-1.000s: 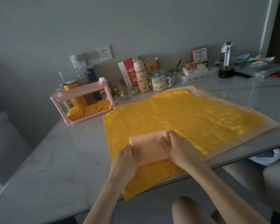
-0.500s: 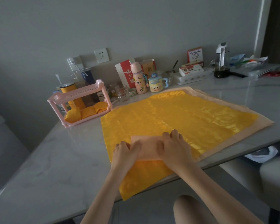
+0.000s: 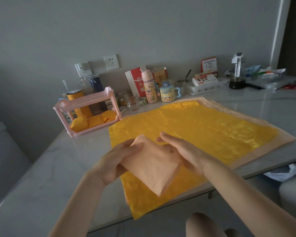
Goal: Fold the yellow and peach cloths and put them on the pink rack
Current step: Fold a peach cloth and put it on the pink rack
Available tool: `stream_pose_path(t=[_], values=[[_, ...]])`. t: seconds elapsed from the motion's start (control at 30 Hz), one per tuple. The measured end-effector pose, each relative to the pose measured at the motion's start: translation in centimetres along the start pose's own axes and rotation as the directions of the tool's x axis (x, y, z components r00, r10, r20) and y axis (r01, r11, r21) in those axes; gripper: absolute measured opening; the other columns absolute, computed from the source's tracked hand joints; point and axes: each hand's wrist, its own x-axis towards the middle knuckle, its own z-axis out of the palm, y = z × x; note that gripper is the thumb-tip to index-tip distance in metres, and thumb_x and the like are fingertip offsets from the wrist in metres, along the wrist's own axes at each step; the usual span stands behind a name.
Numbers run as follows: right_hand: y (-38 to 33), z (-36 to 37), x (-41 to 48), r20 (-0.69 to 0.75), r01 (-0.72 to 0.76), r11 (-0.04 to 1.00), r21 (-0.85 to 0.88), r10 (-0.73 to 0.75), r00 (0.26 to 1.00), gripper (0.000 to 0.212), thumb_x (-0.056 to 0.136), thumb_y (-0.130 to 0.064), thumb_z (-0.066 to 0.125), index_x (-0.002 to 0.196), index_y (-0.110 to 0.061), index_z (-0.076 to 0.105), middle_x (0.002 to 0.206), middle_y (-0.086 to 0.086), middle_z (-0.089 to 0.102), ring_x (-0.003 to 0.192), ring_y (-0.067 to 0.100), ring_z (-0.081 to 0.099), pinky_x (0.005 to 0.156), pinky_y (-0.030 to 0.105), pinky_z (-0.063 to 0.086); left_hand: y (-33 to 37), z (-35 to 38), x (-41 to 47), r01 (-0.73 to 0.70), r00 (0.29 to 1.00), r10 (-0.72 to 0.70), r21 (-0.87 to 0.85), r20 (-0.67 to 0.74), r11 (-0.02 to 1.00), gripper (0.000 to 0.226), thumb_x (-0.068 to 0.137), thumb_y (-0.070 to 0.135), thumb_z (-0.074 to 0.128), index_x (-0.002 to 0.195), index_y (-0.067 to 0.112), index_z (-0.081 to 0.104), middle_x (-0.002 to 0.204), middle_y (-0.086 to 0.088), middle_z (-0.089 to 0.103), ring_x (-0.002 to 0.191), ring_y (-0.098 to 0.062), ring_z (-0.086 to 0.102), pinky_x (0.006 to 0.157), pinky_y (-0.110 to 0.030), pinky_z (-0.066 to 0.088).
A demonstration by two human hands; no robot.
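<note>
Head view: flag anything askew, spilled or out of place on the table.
Nothing spilled or damaged. The yellow cloth overhangs the table edge at its near corner and sits offset on the peach cloth beneath, whose far and right borders show.

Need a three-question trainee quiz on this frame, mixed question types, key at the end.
1. True or false: the folded peach cloth already lies on the pink rack.
2. The folded cloths on the rack's lower shelf are: A yellow, B green, C white.
3. Fill in: the large yellow cloth lies spread over a ____-coloured cloth whose edges show around it.

Key: 1 false, the left hand holds it above the yellow cloth, off the rack; 2 A; 3 peach.
</note>
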Motion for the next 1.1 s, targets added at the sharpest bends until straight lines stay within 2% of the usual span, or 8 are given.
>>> stream_pose_path(t=[0.1, 0.2, 0.4, 0.6, 0.7, 0.77, 0.9, 1.1], values=[[0.3, 1.3, 0.3, 0.233, -0.065, 0.989, -0.131, 0.094, 0.968, 0.053, 0.081, -0.057, 0.048, 0.116, -0.019, 0.059, 0.112, 0.009, 0.066, 0.102, 0.025, 0.062, 0.086, 0.036, 0.05, 0.3, -1.5, 0.2, -0.011, 0.999, 0.009, 0.054, 0.04, 0.998, 0.062, 0.046, 0.047, 0.085, 0.1, 0.02, 0.07, 0.102, -0.01, 0.07, 0.088, -0.022, 0.067, 0.077, -0.034, 0.056], [0.8, 2.1, 1.0, 0.234, -0.046, 0.981, -0.19, 0.091, 0.968, 0.043, 0.087, -0.035, 0.059, 0.125, -0.016, 0.053, 0.112, 0.007, 0.065, 0.101, 0.025, 0.064, 0.081, 0.039, 0.056, 0.4, -3.3, 0.7, 0.017, 1.0, -0.02, 0.102, 0.022, 0.995, 0.089, 0.034, 0.052, 0.089, 0.111, 0.016, 0.063, 0.104, -0.009, 0.07, 0.088, -0.02, 0.068, 0.069, -0.029, 0.057], [1.1, 2.8, 3.8, 0.183, 0.097, 0.934, -0.345, -0.034, 0.983, 0.042, 0.092, -0.027, 0.057, 0.132, -0.018, 0.048, 0.117, 0.009, 0.059, 0.1, 0.024, 0.062, 0.085, 0.04, 0.054, -0.7, -6.8, 2.3, 0.109, 0.994, -0.11, 0.074, 0.009, 0.991, 0.089, 0.032, 0.052, 0.089, 0.109, 0.016, 0.064, 0.104, -0.008, 0.07, 0.087, -0.018, 0.069, 0.067, -0.026, 0.056], [0.3, 3.7, 8.0, 0.042, 0.091, 0.958, -0.271, -0.082, 0.996, 0.039, 0.092, -0.016, 0.057, 0.129, -0.025, 0.051, 0.104, 0.012, 0.06, 0.101, 0.031, 0.061, 0.089, 0.047, 0.051, -1.8, -11.1, 6.9, 0.113, 0.956, -0.15, -0.155, -0.253, 0.981, 0.032, 0.092, 0.036, 0.048, 0.103, 0.009, 0.062, 0.101, -0.014, 0.062, 0.084, -0.025, 0.061, 0.064, -0.034, 0.055], [-0.8, 4.3, 10.7, 0.065, 0.001, 0.999, -0.041, 0.001, 0.998, 0.04, 0.094, -0.003, 0.049, 0.13, -0.02, 0.047, 0.116, 0.019, 0.057, 0.1, 0.036, 0.061, 0.074, 0.045, 0.057, -3.2, -14.1, 9.1, 0.004, 0.781, 0.065, 0.11, -0.621, 0.994, 0.014, 0.095, 0.012, 0.045, 0.093, 0.01, 0.059, 0.107, -0.018, 0.063, 0.085, -0.027, 0.06, 0.068, -0.035, 0.052], [-1.7, 5.1, 12.9, 0.09, -0.016, 1.0, 0.003, 0.016, 0.996, 0.046, 0.094, 0.002, 0.044, 0.136, -0.018, 0.042, 0.121, 0.02, 0.055, 0.099, 0.036, 0.062, 0.067, 0.04, 0.058, -4.3, -16.1, 9.8, 0.074, 0.658, 0.312, 0.471, -0.686, 0.879, 0.02, 0.094, 0.006, 0.043, 0.09, 0.013, 0.062, 0.105, -0.016, 0.064, 0.087, -0.028, 0.059, 0.073, -0.034, 0.048], [-3.4, 7.0, 16.8, 0.13, 0.006, 0.998, 0.058, -0.013, 0.991, 0.052, 0.094, 0.006, 0.04, 0.141, -0.017, 0.035, 0.126, 0.02, 0.051, 0.098, 0.035, 0.062, 0.07, 0.042, 0.057, -5.1, -18.6, 10.1, 0.206, 0.718, 0.475, 0.807, -0.509, 0.554, 0.027, 0.096, 0.013, 0.043, 0.118, 0.017, 0.058, 0.126, -0.003, 0.058, 0.113, -0.021, 0.054, 0.096, -0.031, 0.041], [-5.7, 13.5, 27.1, 0.102, 0.085, 0.996, 0.039, -0.088, 0.991, 0.053, 0.093, 0.007, 0.041, 0.142, -0.015, 0.035, 0.148, 0.0, 0.024, 0.115, 0.035, 0.051, 0.065, 0.042, 0.058, -6.4, -21.7, 10.2, 0.245, 0.626, 0.541, 0.801, -0.561, 0.547, 0.03, 0.092, 0.012, 0.043, 0.114, 0.018, 0.062, 0.121, -0.001, 0.063, 0.111, -0.021, 0.056, 0.095, -0.028, 0.037]])
